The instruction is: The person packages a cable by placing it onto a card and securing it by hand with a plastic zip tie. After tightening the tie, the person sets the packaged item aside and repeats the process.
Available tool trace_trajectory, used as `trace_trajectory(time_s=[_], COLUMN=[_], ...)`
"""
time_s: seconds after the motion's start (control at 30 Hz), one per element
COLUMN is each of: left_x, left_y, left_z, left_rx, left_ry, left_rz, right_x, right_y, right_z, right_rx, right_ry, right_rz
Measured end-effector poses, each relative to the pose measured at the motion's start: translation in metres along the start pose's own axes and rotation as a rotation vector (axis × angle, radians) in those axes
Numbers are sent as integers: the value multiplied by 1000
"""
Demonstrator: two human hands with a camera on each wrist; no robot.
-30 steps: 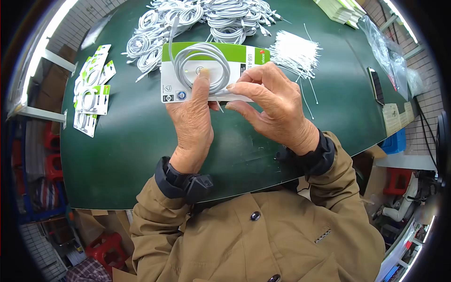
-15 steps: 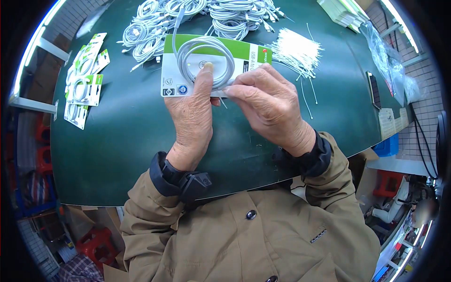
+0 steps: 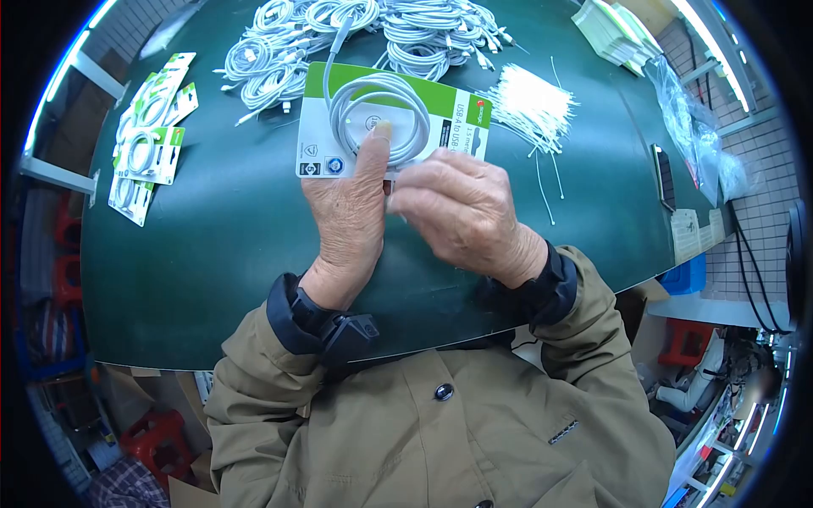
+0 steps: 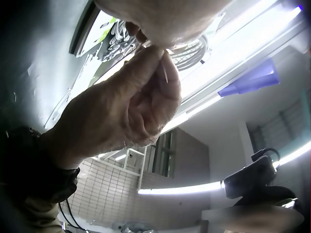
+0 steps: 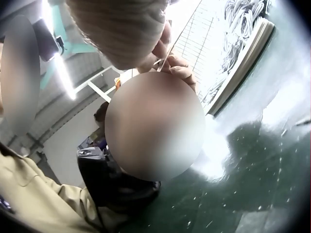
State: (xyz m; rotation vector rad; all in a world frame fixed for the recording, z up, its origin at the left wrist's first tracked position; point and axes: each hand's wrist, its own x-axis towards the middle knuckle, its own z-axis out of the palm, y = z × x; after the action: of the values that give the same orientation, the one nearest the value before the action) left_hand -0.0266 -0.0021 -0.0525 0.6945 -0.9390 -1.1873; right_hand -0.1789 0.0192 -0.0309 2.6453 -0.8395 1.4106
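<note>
My left hand (image 3: 345, 207) grips a green-and-white printed card (image 3: 461, 106) by its lower edge, thumb pressed on the front and fingers behind. On the card's face lies a coiled white USB cable (image 3: 421, 114), one end rising past the top edge. My right hand (image 3: 457, 212), slightly blurred, is at the card's bottom edge beside the left thumb. Its thumb and fingertips pinch a thin white cable tie (image 4: 165, 73), seen in the left wrist view; the strip (image 3: 389, 188) is mostly hidden by the fingers in the head view.
Piles of coiled white cables (image 3: 440, 38) lie at the back of the green table (image 3: 254, 279). A bundle of white cable ties (image 3: 532, 106) is right of the card. Carded cables (image 3: 152, 157) overlap at left; a card stack (image 3: 614, 38), plastic bag (image 3: 690, 127) and phone (image 3: 665, 178) are at right.
The right hand first reached in with thumb and finger apart, then brought them together at the card's lower edge. It has since moved slightly down and left, beside the left hand.
</note>
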Motion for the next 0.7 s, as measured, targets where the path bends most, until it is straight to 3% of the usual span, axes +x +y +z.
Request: trace_trajectory(time_s=[0.13,0.43,0.7], left_x=[0,-3,-7], left_y=[3,0,-1], left_z=[0,6,2], left_rx=[-25,-86,-59], left_ry=[4,27,-13], left_rz=[-37,-37,-101], right_x=[1,2,-4], right_y=[-1,-2,1], right_z=[1,-2,5], right_rx=[112,-99,-79], right_ry=[-12,-76,20], right_rz=[-49,74,95])
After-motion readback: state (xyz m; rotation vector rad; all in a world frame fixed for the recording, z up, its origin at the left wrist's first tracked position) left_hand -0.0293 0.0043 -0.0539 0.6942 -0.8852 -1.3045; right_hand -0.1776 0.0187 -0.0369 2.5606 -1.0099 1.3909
